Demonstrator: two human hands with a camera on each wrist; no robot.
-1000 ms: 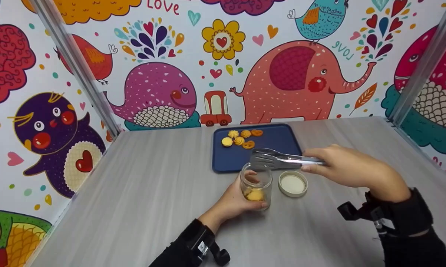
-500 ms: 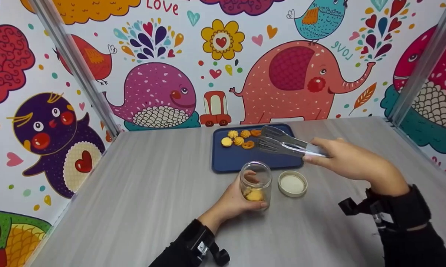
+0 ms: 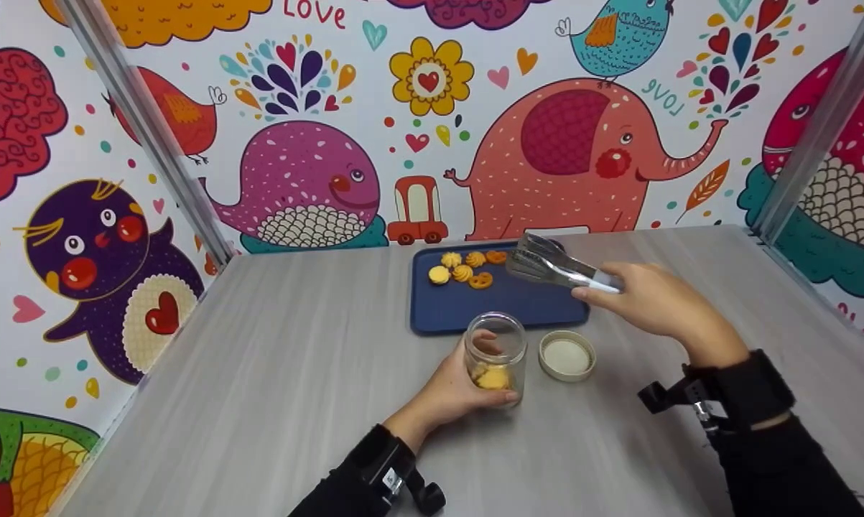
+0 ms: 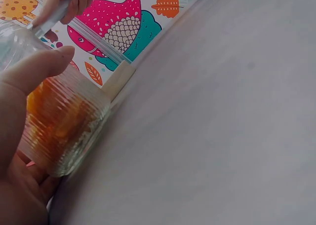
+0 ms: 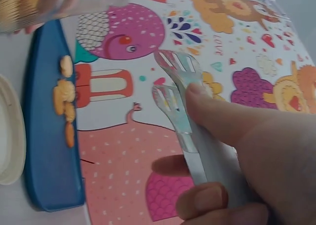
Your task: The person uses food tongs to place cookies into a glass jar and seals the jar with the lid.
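Note:
My left hand grips a clear glass jar, its thumb across the front. Yellow cookies lie at the bottom of the jar, and in the left wrist view orange-brown contents show through its ribbed wall. My right hand holds metal tongs over the right part of a blue tray. The tongs' tips are apart in the right wrist view, with nothing between them. On the tray sit several cookies and small pretzels toward its back left.
A round pale lid lies inner side up on the table, right of the jar and in front of the tray. The grey table meets a wall with cartoon animals. Metal posts stand at the corners.
My right hand has carried the tongs from above the jar's mouth back and right, over the tray. The left hand and the jar have stayed in place.

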